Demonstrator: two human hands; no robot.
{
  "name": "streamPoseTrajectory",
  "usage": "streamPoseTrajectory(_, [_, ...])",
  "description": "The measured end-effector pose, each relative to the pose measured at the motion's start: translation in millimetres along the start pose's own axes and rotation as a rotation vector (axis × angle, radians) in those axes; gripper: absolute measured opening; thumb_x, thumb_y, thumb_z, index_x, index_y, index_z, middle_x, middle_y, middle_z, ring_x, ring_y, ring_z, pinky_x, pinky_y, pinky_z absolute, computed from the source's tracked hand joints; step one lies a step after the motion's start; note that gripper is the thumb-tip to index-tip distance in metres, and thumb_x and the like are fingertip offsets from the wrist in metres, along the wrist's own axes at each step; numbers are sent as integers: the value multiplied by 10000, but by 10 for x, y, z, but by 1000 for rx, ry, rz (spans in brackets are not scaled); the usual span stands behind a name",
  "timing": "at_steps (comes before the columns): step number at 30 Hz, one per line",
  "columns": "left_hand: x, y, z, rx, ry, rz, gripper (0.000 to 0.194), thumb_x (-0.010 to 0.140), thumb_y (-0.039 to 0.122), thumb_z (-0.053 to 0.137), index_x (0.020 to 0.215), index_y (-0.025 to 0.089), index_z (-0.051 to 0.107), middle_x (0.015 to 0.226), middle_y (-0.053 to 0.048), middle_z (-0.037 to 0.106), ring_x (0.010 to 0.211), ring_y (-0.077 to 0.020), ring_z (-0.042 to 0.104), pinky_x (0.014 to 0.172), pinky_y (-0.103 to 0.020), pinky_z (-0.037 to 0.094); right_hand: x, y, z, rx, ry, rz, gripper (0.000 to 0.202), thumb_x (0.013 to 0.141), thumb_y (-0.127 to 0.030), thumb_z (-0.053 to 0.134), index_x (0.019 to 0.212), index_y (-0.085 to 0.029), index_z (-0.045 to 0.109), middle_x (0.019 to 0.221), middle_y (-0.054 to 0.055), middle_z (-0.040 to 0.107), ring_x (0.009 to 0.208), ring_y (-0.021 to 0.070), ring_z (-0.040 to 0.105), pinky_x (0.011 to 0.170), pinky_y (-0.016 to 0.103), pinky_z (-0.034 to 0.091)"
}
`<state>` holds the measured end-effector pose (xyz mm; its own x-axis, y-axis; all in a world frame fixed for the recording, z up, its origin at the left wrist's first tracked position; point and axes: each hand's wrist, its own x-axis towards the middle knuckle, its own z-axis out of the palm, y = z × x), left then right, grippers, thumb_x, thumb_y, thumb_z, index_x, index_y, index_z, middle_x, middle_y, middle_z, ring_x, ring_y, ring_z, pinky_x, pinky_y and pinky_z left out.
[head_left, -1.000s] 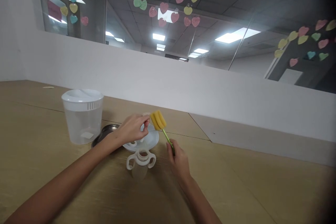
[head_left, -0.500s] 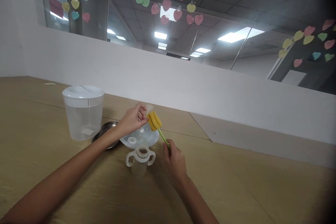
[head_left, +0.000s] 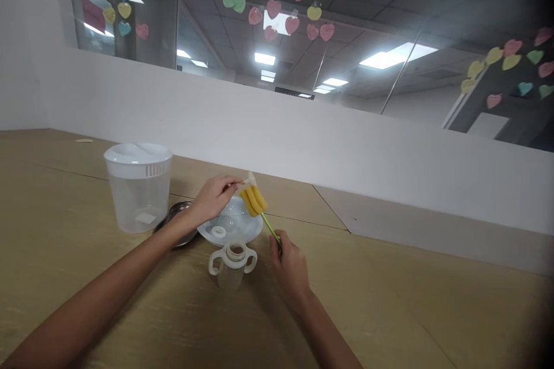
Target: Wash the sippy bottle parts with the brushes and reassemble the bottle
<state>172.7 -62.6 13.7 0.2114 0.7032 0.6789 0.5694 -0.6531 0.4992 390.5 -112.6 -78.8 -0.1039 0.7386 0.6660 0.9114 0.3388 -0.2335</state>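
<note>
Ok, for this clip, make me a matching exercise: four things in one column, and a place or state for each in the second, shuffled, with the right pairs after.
Things
1. sponge brush
2. two-handled bottle
3. translucent bucket
4. white ring

Places and states
A. lying in the pale bowl
B. covered by a white lid
C. gripped in the right hand
D. upright on the table, its mouth uncapped

Right pairs
1-C, 2-D, 3-B, 4-A
</note>
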Motion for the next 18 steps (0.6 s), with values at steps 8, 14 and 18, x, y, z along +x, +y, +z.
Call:
streamPoseTrajectory(8, [-42,71,109,273,-52,119,290,900,287,407,997,182,659,834,-51,588,826,-178,562,769,-298,433,-13,-4,17,-53,-20,-11,351,919,-323,258,873,-164,567,625,45,645,483,146,558,463,236,236])
streamPoseTrajectory(14, [-57,117,85,275,-52,105,251,896,288,400,944,181,621,877,-46,613,782,-165,562,695,-270,411,-10,-2,19,-73,0,-4,350,917,-317,264,865,-163,574,616,48,645,476,146,554,463,242,231])
streamPoseTrajectory(18, [-82,133,133,319,-113,56,272,894,294,357,791,175,578,766,-42,600,692,-174,537,618,-277,371,-12,-24,3,-57,0,17,369,924,-335,249,858,-162,567,579,41,627,457,141,538,458,237,229])
